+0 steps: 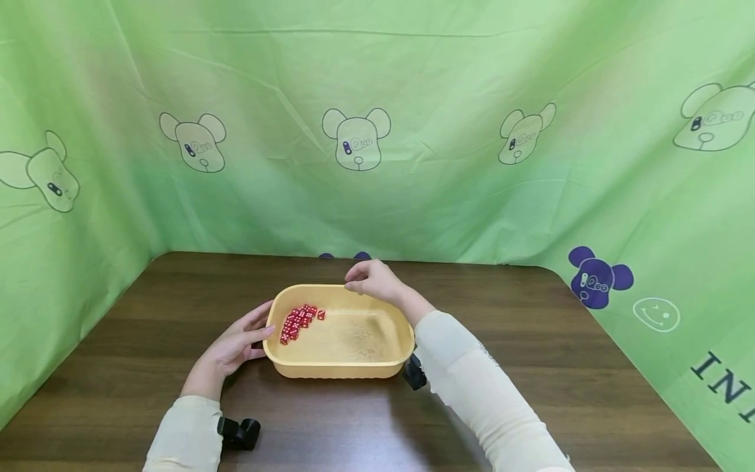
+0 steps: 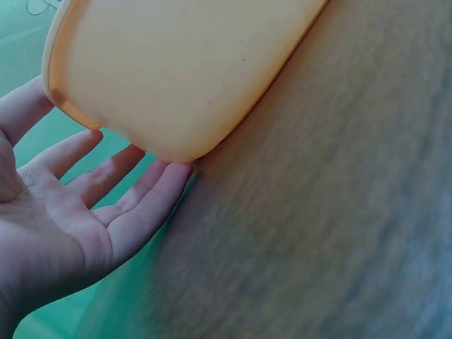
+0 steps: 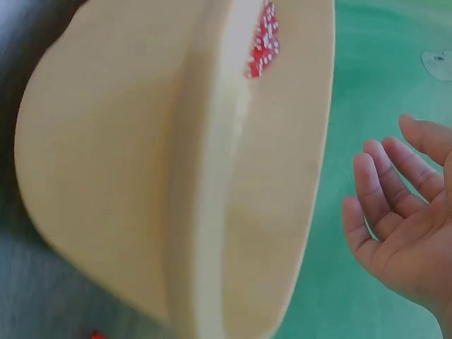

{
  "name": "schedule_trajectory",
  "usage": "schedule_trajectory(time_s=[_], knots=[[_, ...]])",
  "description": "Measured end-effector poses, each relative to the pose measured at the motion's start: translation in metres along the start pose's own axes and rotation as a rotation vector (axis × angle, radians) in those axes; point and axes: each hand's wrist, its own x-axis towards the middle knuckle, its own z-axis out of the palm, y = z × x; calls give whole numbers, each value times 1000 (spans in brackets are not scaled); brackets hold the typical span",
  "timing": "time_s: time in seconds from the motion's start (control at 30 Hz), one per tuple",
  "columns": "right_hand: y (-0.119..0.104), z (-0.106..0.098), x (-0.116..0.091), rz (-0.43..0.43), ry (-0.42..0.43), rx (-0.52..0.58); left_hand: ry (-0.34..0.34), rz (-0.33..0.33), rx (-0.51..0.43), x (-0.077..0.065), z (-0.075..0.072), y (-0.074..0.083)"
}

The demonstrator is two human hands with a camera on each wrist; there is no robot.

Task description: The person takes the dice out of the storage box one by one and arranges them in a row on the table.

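Note:
A pale yellow plastic tub (image 1: pixel 339 370) is at the middle of the table. Many small red dice (image 1: pixel 297 321) with white pips lie bunched at its left end inside. My left hand (image 1: pixel 236 344) grips that end, thumb over the rim and fingers against the outer wall; in the left wrist view its fingertips (image 2: pixel 182 169) touch the tub's side. Above the far rim hovers my right hand (image 1: pixel 377 282), its fingers loosely bent. The right wrist view shows nothing in that palm (image 3: pixel 417 247). Whether the tub sits flat or slightly raised I cannot tell.
The brown wood-grain table (image 1: pixel 501 387) runs back to a green cloth (image 1: pixel 425 196) printed with bear heads. A small red thing (image 3: pixel 98 336) shows at the bottom edge of the right wrist view, outside the tub. Black camera mounts (image 1: pixel 238 432) sit on both wrists.

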Motion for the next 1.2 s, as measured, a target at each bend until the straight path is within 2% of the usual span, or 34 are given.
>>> schedule_trajectory(time_s=[0.3,0.77,0.87,0.9,1.0,1.1,1.13,1.2], knots=[[-3,27,6,22,-22,37,-2,2,-16,-1,0,-1],[8,60,14,56,-69,108,17,5,-21,0,0,-3],[15,65,19,74,-89,112,17,4,-20,1,1,-3],[27,69,26,41,-91,122,22,2,-22,1,1,-3],[33,72,30,40,-90,120,18,4,-20,3,1,-4],[30,74,30,60,-68,95,24,6,-22,4,0,-4],[19,71,25,107,-63,82,23,8,-22,4,0,-4],[17,72,25,126,-54,70,23,9,-24,3,-1,-4]])
